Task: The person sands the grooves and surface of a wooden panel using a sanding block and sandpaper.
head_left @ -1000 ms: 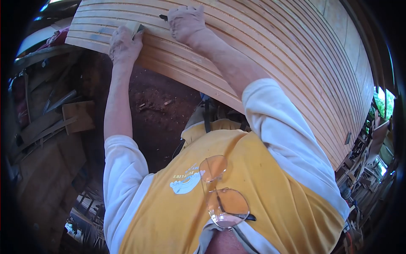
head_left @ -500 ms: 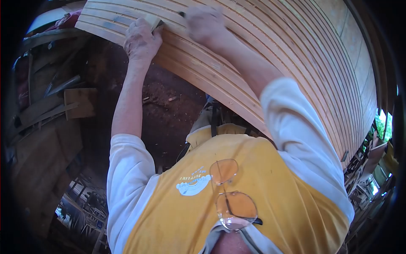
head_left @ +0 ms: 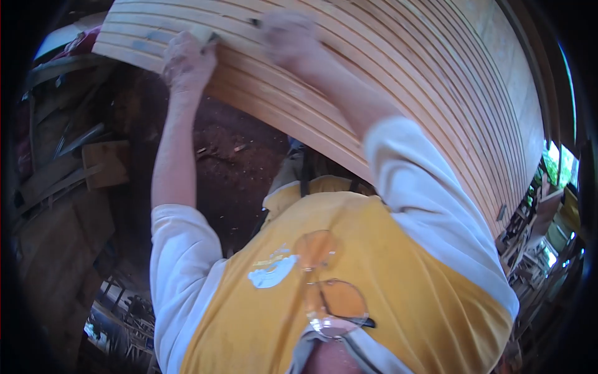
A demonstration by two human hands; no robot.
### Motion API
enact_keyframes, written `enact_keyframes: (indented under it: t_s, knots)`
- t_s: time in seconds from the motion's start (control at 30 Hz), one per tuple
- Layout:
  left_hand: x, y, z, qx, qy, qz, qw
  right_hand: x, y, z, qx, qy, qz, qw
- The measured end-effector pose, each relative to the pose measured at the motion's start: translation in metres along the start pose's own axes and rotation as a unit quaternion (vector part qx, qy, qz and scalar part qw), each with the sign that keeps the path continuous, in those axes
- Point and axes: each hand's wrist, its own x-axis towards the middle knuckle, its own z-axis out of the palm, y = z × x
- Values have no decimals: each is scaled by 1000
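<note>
A large curved surface of narrow wooden strips (head_left: 398,81), with dark grooves between them, fills the top and right. Near its left end my left hand (head_left: 188,61) is closed around a small pale block (head_left: 201,33) with a dark edge, resting on the strips. To the right, my right hand (head_left: 288,38) is a blurred fist over the strips. A short dark tip (head_left: 255,22) pokes out of its left side; the rest of that tool is hidden in the fist.
A small dark piece (head_left: 501,212) lies at the strips' lower right edge. Boards and scrap wood (head_left: 107,164) stand at the left, with more piled at the far right. Glasses (head_left: 336,303) hang on my yellow shirt front.
The whole view shifted one way and then back. My right hand has moved slightly right and down along the strips since the first frame. Both hands keep their hold.
</note>
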Motion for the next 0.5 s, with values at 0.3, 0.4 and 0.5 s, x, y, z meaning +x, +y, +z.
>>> enact_keyframes:
  t_s: [0.3, 0.4, 0.5]
  knots:
    - [5, -8, 5, -17, -30, 12, 999, -206, 55, -125, -138, -84, 99, 982]
    - [7, -8, 8, -5, -43, 13, 999, -317, 79, -186, -216, -129, 190, 949]
    - [10, -18, 12, 4, -37, 6, 999, -333, 77, -183, -227, -65, 187, 954]
